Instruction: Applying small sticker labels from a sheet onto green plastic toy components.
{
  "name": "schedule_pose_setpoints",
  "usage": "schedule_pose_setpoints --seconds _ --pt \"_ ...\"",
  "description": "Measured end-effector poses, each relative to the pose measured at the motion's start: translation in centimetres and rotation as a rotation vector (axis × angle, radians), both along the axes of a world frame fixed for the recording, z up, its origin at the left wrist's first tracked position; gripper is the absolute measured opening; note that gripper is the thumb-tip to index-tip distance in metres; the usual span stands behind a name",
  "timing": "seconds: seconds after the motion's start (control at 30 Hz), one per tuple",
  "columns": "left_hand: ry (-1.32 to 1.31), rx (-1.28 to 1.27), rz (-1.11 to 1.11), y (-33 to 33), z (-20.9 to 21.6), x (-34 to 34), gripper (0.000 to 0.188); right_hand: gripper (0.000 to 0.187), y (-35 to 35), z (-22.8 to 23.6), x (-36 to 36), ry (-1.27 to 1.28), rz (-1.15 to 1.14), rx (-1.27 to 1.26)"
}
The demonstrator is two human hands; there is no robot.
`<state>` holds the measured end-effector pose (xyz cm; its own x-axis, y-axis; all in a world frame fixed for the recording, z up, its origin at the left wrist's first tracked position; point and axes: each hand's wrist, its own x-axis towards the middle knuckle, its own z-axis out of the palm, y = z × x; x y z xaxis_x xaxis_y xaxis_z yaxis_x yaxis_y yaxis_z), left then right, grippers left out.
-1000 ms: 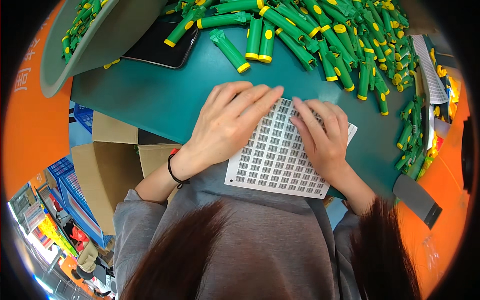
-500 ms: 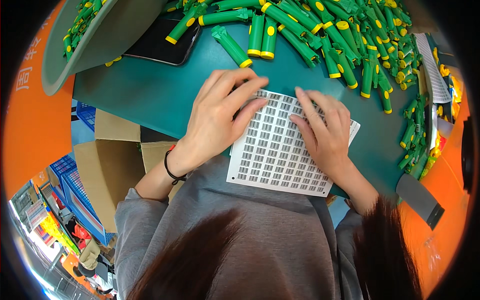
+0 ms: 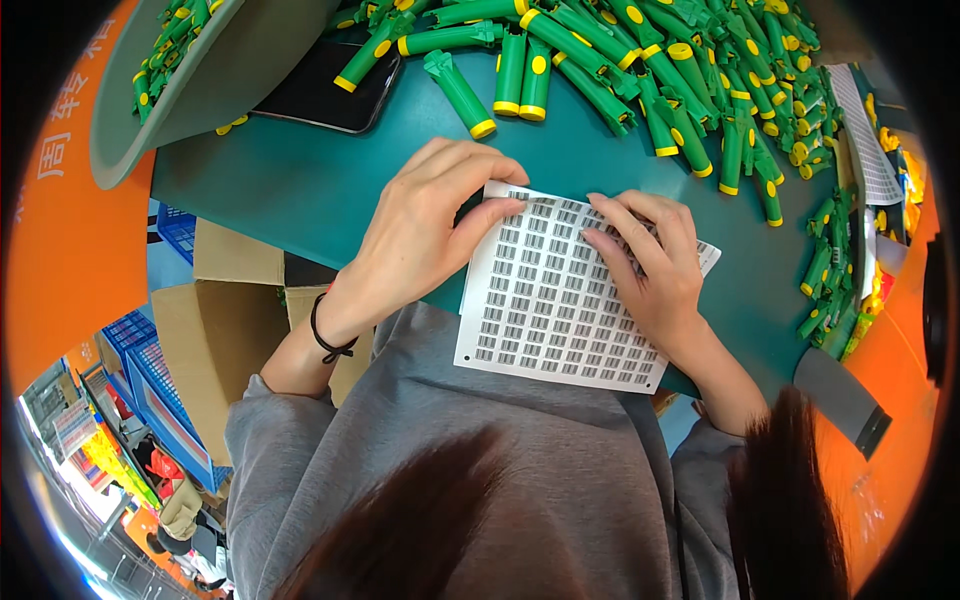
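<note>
A white sheet of small barcode labels (image 3: 530, 300) lies over the near edge of the green table, its lower edge close to my body. My left hand (image 3: 425, 220) is closed at the far left corner, pinching the sheet between thumb and fingers. On the right part of the sheet rests my right hand (image 3: 650, 255), fingers curled toward the far edge and thumb on the labels. What its fingertips grip underneath is hidden. Beyond my hands lie many green tubes with yellow ends (image 3: 460, 95), the nearest standing apart from the pile.
A grey-green basin (image 3: 115, 150) holding more green pieces tilts at the far left, beside a black phone-like slab (image 3: 335, 90). An open cardboard box (image 3: 215, 340) and blue crates (image 3: 150, 370) stand below the table's left edge. A grey strap-like piece (image 3: 840, 405) sticks out at right.
My left hand has come down onto the sheet's far left corner, which now shows lifted between its fingers. The right index finger has curled down nearer the sheet.
</note>
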<state>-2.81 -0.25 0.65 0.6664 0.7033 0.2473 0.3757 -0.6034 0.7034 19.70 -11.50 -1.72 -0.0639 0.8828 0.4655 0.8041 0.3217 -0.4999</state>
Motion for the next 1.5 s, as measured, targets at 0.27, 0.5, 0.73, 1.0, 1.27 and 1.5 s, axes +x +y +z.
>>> schedule_pose_setpoints --seconds 0.27,0.5,0.73,1.0,1.27,1.5 --pt "-0.013 0.039 -0.047 0.5 -1.0 -0.6 0.026 0.039 0.2 0.2 0.0 0.053 -0.017 -0.031" --pt "0.167 0.533 -0.006 -0.9 -1.2 -0.5 0.041 0.039 0.3 0.3 0.0 0.041 -0.034 -0.077" --pt "0.124 0.495 0.007 -0.9 -1.8 -0.1 0.045 0.039 0.1 -0.3 0.1 -0.095 -0.015 0.044" --pt "0.166 0.484 -0.021 -1.2 -1.5 -0.5 0.047 0.043 0.6 0.6 -0.4 -0.085 -0.029 -0.121" --pt "0.165 0.448 -0.016 -1.4 -1.4 -0.6 0.053 0.043 -0.1 0.2 -0.2 -0.333 0.023 -0.024" --pt "0.210 0.460 -0.036 -1.4 -1.0 -0.8 0.047 0.044 -0.1 0.2 -0.2 -0.337 0.019 -0.003"
